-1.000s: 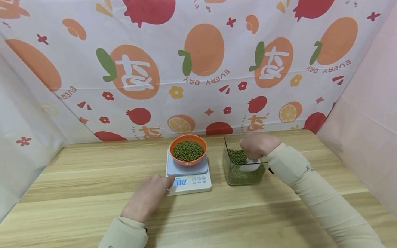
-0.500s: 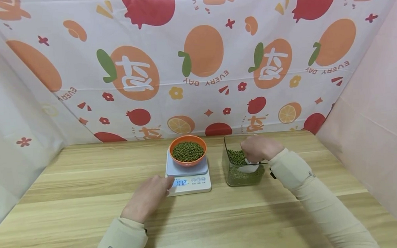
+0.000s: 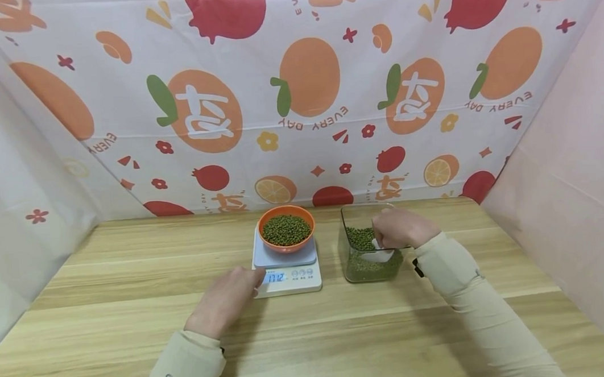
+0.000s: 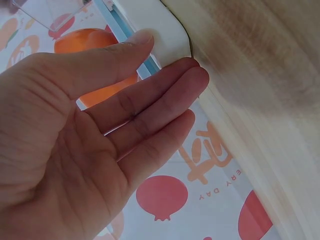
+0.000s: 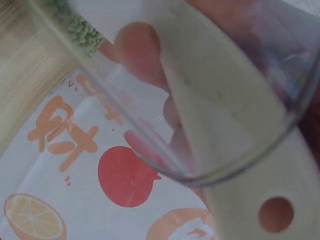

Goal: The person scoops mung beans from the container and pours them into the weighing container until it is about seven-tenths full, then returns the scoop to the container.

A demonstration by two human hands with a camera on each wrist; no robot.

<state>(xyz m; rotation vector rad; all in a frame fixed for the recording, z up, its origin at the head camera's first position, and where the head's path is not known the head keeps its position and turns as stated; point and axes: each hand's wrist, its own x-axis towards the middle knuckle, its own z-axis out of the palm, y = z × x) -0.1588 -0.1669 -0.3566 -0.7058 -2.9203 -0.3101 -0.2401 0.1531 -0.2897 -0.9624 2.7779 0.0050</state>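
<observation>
An orange bowl (image 3: 287, 247) filled with green mung beans (image 3: 286, 230) stands on a white digital kitchen scale (image 3: 307, 285), its display lit. At the scale's front left corner, my left hand (image 3: 228, 299) touches it with the thumb and fingertips; the left wrist view shows those fingers (image 4: 150, 117) fairly straight. My right hand (image 3: 404, 228) grips a white scoop (image 3: 379, 256) inside a clear square container (image 3: 352, 274) with more mung beans. In the right wrist view, the scoop's pale handle (image 5: 235, 120) has a hole at its end. The container's rim crosses in front of it.
A light wood table (image 3: 310, 347) bears everything. Behind it hangs a fruit-printed cloth (image 3: 259, 162), with plain pale cloth at both sides. The container stands a short way right of the scale.
My right hand has shifted slightly right within the container, still gripping the scoop. My left hand, the scale and the bowl hold their places.
</observation>
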